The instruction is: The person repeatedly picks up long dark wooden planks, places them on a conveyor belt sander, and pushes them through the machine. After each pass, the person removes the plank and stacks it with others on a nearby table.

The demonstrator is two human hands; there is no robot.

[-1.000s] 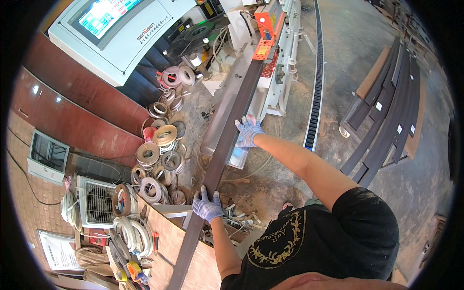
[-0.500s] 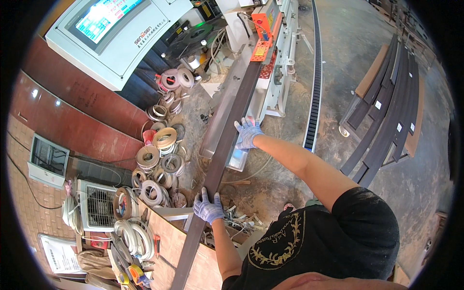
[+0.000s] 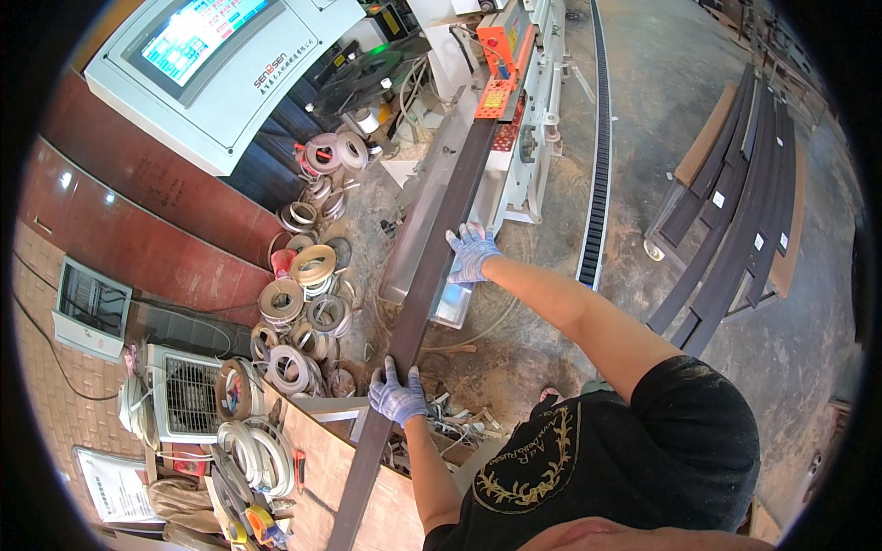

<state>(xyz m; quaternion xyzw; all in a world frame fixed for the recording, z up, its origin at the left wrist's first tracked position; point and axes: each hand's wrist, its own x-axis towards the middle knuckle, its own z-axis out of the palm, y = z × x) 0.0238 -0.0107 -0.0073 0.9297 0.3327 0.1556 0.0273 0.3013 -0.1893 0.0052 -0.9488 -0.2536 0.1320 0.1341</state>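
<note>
Hardly anything has shifted since the earlier frame: left hand (image 3: 398,394) and right hand (image 3: 474,253) lie with spread fingers (image 3: 390,368) on the long dark board (image 3: 427,285), seemingly steadying it between counter (image 3: 317,450) at seven o'clock and orange guard (image 3: 496,92) at one.

Black short-sleeved T-shirt (image 3: 671,441), gold wreath print (image 3: 528,493); bare forearms (image 3: 574,310), fingers (image 3: 391,371) in bluish-white gloves (image 3: 473,256)

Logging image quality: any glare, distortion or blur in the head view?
Head view, top: screen partly whitened; head view, left: red panel shows glints; head view, right: planks look bowed; head view, centre: left hand and right hand show no obvious blur.
</note>
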